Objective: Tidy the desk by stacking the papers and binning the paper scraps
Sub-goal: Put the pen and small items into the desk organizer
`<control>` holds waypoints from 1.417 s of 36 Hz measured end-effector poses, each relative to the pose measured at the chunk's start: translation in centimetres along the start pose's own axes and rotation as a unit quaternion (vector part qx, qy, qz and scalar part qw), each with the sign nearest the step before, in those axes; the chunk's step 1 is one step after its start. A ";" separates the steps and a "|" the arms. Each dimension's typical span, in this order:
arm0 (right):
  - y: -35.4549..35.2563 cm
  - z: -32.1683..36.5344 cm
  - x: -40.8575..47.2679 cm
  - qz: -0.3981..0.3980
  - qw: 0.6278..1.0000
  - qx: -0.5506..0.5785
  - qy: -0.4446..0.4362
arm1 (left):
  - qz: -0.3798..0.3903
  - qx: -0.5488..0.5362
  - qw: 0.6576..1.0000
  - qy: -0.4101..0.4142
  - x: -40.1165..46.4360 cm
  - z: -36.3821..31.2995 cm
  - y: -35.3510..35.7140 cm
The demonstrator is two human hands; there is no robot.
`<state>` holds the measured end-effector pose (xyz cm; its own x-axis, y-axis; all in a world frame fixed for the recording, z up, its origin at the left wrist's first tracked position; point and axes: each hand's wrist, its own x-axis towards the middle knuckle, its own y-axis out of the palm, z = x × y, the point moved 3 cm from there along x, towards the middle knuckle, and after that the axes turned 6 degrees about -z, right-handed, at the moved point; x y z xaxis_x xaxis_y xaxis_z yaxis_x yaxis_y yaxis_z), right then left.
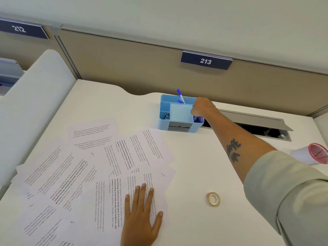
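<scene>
while the right hand (pixel 203 108) reaches across the bench (pixel 191 167) to the blue desk organiser (pixel 179 115), its grip is curled at the organiser's right compartment, on a purple object (pixel 198 119); only a small part of that object shows, so what it is cannot be told. the left hand (pixel 142 213) lies flat, fingers straight and slightly spread, palm down on the near right edge of the printed papers (pixel 99 167). the papers lie fanned and overlapping at mixed angles across the left half of the bench, not stacked. inside the organiser: a pale blue note pad (pixel 180 111) in the middle section, two blue pens (pixel 180 96) upright at the back, a small dark clip (pixel 166 115) in the left slot. a roll of clear tape (pixel 213 199) lies flat, well apart from the papers, on the near right. a white cup with a pink rim (pixel 315 154) lies on its side at the far right edge. behind the organiser, an open cable tray (pixel 257 128) is set into the bench. a partition plate reads 213 (pixel 205 60).
</scene>
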<state>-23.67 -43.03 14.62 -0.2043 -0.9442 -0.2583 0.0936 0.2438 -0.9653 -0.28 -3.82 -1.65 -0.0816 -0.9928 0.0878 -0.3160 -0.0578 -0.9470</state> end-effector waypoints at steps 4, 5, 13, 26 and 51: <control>0.1 -0.1 0.0 0.005 1.000 -0.008 -0.005 | -0.001 -0.002 1.000 -0.001 0.0 0.0 0.0; 0.1 -0.1 0.0 0.005 1.000 -0.012 -0.006 | -0.002 -0.002 1.000 -0.001 0.1 0.0 0.0; 0.2 0.0 0.1 0.017 0.999 -0.040 -0.008 | -0.003 -0.003 1.000 -0.003 0.1 0.0 0.0; -0.4 -0.5 0.4 -0.009 1.000 -0.001 0.009 | -0.007 0.001 1.000 0.002 0.1 0.0 0.1; 7.1 -12.7 -12.0 -0.128 0.963 0.224 -0.078 | 0.004 -0.014 1.000 0.005 -0.2 -0.1 -0.4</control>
<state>-32.91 -27.13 10.39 -0.1310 -0.9910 0.0278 0.4773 -0.0876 -0.8743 -0.26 -3.55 -1.28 -0.0934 -0.9921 0.0834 -0.3407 -0.0468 -0.9390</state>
